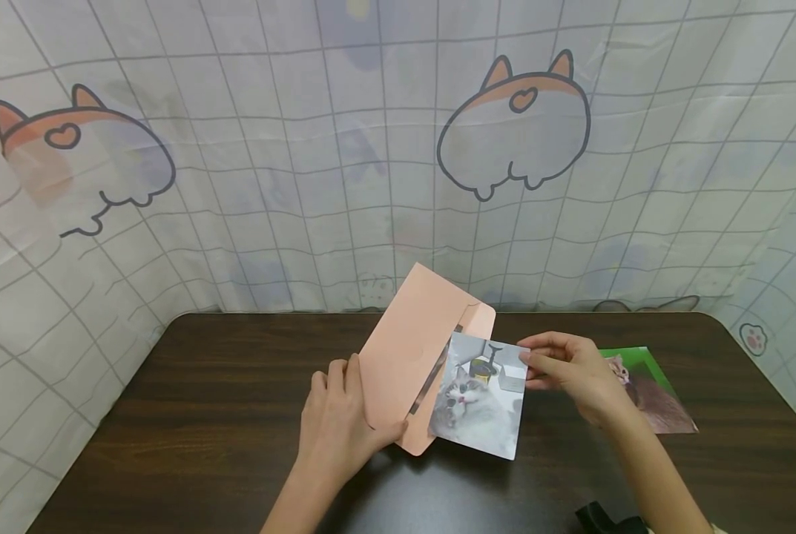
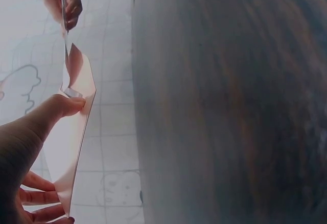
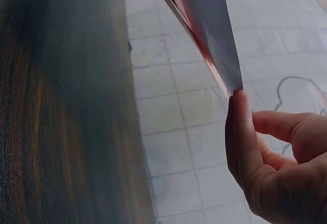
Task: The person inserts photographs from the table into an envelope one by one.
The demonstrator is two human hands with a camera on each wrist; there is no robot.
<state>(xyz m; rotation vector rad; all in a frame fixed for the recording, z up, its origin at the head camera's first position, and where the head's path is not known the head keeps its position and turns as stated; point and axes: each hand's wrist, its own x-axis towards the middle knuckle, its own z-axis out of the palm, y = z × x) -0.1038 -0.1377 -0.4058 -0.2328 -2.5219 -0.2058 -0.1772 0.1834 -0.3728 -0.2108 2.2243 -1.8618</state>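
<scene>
My left hand [image 1: 337,419] grips a pale pink envelope [image 1: 411,337] by its lower left part, thumb in front and fingers behind; in the left wrist view the envelope [image 2: 76,147] appears nearly edge-on. Its flap side faces right, and a dark strip of something printed shows along the opening. Between thumb and fingers, my right hand [image 1: 574,371] pinches the upper right edge of a square photo card [image 1: 474,408] with a grey-and-white cat on it. The card overlaps the front of the flap. The right wrist view shows the card [image 3: 214,35] tilted above the table.
Another picture [image 1: 658,400], with a green top and a brown furry animal, lies on the dark wooden table [image 1: 204,415] behind my right forearm. A black object [image 1: 607,519] is at the bottom edge. Grid-patterned cloth [image 1: 291,185] hangs behind the table.
</scene>
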